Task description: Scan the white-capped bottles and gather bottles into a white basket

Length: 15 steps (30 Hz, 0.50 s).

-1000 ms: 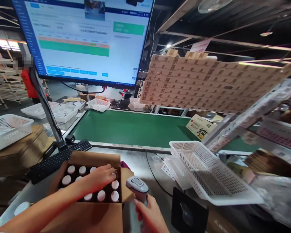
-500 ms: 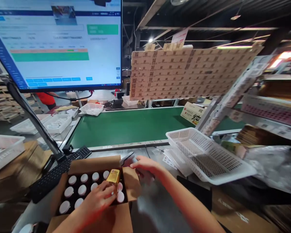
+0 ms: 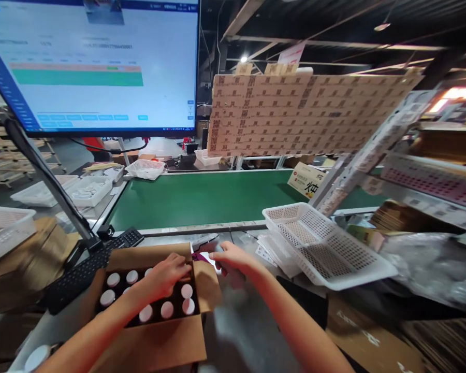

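Head | bottles (image 3: 166,310) | around left hand (image 3: 170,272) | inside carton (image 3: 174,339)

White perforated basket (image 3: 308,233) near green belt (image 3: 194,199)

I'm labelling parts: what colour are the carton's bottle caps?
The bottle caps are white, shown best in the head view.

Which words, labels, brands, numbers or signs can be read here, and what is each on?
"炖", large, on the cream box; its smaller print is unreadable.
"0001", seemingly, ending a number on the monitor; the rest is too blurred.
Board: codes and print, too small.
Pink sign, brown carton: too blurred.
Caps: no text visible.
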Tool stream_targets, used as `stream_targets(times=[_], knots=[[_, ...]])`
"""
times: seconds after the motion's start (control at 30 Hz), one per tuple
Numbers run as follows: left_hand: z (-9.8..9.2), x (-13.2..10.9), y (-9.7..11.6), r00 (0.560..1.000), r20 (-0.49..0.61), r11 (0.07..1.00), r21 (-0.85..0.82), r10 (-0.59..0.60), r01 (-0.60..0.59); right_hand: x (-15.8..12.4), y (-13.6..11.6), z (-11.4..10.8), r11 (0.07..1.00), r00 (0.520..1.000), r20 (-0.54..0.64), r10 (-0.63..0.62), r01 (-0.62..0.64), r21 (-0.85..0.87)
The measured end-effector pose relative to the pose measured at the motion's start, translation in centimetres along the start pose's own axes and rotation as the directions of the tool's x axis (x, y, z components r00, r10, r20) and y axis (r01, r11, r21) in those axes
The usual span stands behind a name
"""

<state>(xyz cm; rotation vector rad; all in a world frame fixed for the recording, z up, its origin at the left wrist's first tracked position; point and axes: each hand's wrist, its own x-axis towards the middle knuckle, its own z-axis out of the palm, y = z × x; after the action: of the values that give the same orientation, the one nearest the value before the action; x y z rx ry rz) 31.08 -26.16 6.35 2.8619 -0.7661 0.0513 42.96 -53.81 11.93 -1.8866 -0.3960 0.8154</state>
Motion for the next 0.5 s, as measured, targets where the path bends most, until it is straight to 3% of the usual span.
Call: stream_targets(times=[0.2, 0.33, 0.5], knots=[[-1.0, 3.8, 0.6, 0.998, 0.064, 1.000, -0.021, -0.005, 0.006, -3.3, 1.5, -0.4, 0.996, 0.996, -0.041, -0.076, 0.077, 0.047], [-0.8, 3.8, 0.0, 0.997, 0.063, 0.999, 0.007, -0.054, 0.053, -5.1, 3.2, -0.8, 0.993, 0.987, -0.157, -0.037, 0.054, 0.104], [-0.6, 3.5, -1.0, 0.993, -0.027, 0.992, 0.045, -0.116, 0.117, -6.1, 6.7, -1.2, 0.983, 0.978, -0.181, -0.107, 0.131, 0.126]])
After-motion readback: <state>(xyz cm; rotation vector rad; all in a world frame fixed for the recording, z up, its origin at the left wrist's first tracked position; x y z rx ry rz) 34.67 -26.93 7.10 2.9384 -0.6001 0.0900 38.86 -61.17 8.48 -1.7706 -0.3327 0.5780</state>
